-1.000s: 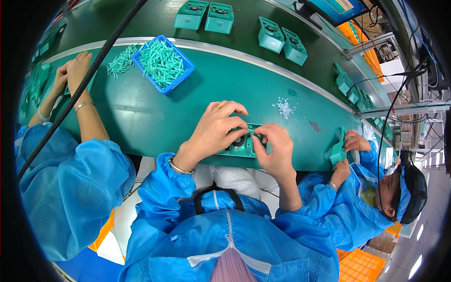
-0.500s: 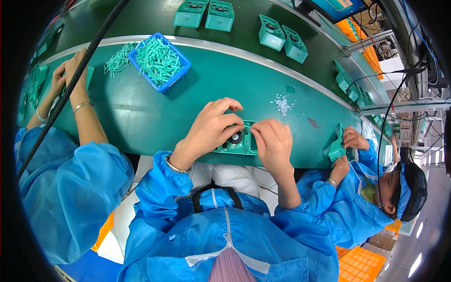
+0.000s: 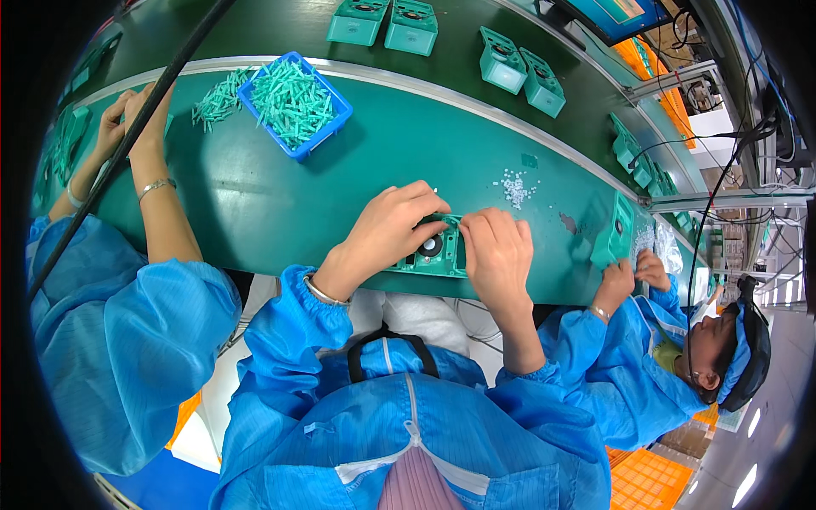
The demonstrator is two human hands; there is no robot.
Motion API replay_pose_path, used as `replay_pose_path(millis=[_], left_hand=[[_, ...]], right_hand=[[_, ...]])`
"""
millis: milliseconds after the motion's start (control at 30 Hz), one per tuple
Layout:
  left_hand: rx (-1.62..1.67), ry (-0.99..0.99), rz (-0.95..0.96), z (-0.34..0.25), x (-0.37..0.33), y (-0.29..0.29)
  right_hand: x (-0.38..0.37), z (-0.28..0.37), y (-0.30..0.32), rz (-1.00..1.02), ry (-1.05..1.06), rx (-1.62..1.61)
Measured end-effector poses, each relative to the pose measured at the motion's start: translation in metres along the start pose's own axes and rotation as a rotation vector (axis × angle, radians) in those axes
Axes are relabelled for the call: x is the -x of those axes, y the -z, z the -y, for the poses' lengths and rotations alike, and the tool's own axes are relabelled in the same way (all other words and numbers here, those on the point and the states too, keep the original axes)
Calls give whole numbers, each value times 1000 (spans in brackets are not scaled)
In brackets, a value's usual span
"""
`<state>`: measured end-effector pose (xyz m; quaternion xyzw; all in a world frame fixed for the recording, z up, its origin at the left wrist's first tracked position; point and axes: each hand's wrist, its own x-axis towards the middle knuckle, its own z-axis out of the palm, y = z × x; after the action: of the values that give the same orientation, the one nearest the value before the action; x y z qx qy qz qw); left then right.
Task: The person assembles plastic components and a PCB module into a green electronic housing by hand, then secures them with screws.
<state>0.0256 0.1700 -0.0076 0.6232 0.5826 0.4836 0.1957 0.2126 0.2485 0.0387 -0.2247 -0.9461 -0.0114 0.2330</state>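
Note:
In front of me on the green worktop lies a green plastic housing (image 3: 438, 265) with a black round part with a pale centre (image 3: 430, 246) in it. My left hand (image 3: 387, 228) reaches over its left side, thumb and fingertips pinched at the far edge. From the right, my right hand (image 3: 497, 251) covers the housing's right end, its fingers closed together at the same far edge. The fingertips of both hands nearly meet there. Whatever small thing they may hold is hidden by the fingers.
A blue bin (image 3: 343, 119) heaped with green plastic sticks (image 3: 293, 98) stands far left, more loose sticks (image 3: 219, 100) beside it. Small white pieces (image 3: 516, 189) lie far right. Finished-looking green housings (image 3: 412, 30) stand on the belt behind. Co-workers sit on both sides.
My hands stay at the housing's far edge with only slight finger movement. The right-hand co-worker has let go of a green housing, which now stands on the worktop. The view has shifted a little.

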Motion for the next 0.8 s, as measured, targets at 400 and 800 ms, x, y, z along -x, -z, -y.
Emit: replay_pose_path(millis=[400, 800], left_hand=[[-24, -18, -38, 7, -2, -9], [-4, -32, -148, 6, -4, -16]], right_hand=[[-2, 2, -6, -54, 22, 85], [-8, 2, -6, -100, 4, 102]])
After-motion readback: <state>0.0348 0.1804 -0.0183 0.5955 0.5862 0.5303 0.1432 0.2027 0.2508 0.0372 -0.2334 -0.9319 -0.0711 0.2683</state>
